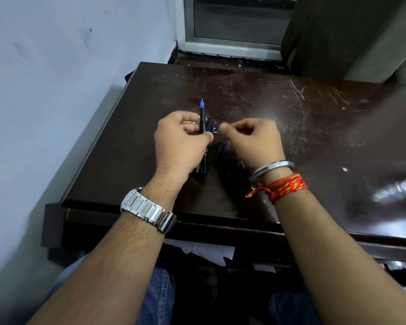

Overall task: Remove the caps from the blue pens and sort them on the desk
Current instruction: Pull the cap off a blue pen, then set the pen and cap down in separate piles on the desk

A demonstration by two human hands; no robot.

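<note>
My left hand (181,141) grips a bundle of dark pens (202,120) above the dark desk (314,141). One pen stands uncapped, its blue tip pointing away from me; other pen ends stick out below my palm. A blue cap end (212,126) shows beside that pen, between my two hands. My right hand (251,139) hovers just right of the bundle with its fingers curled and the thumb and forefinger pinched; whether a cap is in the pinch is hidden. A dark pile of caps or pens (220,151) lies on the desk between my wrists.
The desk's left edge runs along a pale blue wall (45,78). A window frame (232,45) and a curtain (338,36) lie beyond the far edge. Something shiny and crinkled (399,188) lies at the right edge. White paper (204,252) sits under the desk front.
</note>
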